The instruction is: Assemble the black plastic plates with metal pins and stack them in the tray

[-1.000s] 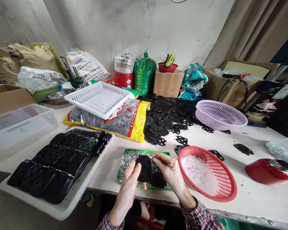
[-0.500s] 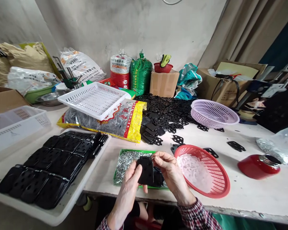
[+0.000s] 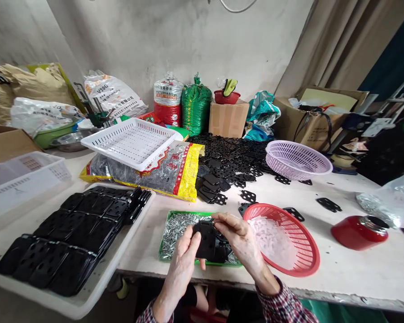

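Note:
My left hand [image 3: 180, 264] and my right hand [image 3: 237, 237] hold a black perforated plate [image 3: 204, 240] upright above a green tray of silver screws [image 3: 178, 233]. The left hand grips its lower side, and the right fingertips pinch its top right corner. Another black piece [image 3: 220, 253] lies in the green tray behind it. To the right, a red plastic basket [image 3: 283, 237] holds small white parts. To the left, a white tray [image 3: 77, 305] carries rows of stacked black plates.
A large pile of black perforated plates [image 3: 229, 157] covers the table's back middle, next to a lilac basket [image 3: 298, 159]. A white plastic basket [image 3: 131, 143] rests on a yellow-edged bag [image 3: 185, 179]. A red canister [image 3: 358, 232] stands at right. The table's front edge runs just below my hands.
The view has turned slightly, so the table's contents sit further left in the picture. My hands still hold the black plate, now a little lower and further right than a second ago.

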A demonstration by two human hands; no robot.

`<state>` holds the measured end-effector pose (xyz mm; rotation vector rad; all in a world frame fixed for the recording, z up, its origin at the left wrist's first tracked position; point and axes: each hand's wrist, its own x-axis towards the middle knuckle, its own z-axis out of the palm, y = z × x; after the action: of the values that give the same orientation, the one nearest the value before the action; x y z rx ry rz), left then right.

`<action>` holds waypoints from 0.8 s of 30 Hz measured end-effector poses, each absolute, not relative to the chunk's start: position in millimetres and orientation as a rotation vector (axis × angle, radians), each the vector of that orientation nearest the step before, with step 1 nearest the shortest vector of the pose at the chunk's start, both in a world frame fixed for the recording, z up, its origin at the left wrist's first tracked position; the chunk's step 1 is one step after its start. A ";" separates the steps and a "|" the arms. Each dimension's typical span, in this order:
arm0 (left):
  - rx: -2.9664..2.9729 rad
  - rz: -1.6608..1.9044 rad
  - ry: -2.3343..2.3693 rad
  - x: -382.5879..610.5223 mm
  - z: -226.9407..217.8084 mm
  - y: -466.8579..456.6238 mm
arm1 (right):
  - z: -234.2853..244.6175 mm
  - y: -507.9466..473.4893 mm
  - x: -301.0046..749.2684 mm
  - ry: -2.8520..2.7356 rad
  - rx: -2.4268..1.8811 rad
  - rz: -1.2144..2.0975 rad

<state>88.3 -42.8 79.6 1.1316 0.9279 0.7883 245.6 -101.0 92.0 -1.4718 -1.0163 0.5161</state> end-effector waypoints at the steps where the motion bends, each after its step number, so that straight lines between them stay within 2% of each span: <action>1: 1.161 0.773 0.926 88.4 81.9 -42.4 | 91.3 -101.4 246.1 -1.023 -1.481 0.499; 16: 1.345 0.691 0.949 88.7 83.8 -41.1 | 111.5 -110.7 247.8 -1.339 -1.679 0.309; 24: 1.237 0.761 0.980 88.8 79.7 -42.6 | 102.0 -104.2 232.6 -1.205 -1.665 0.268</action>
<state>88.8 -42.6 79.7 1.2368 0.9798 0.7606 232.6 -104.2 102.0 -1.6648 -1.2052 0.2681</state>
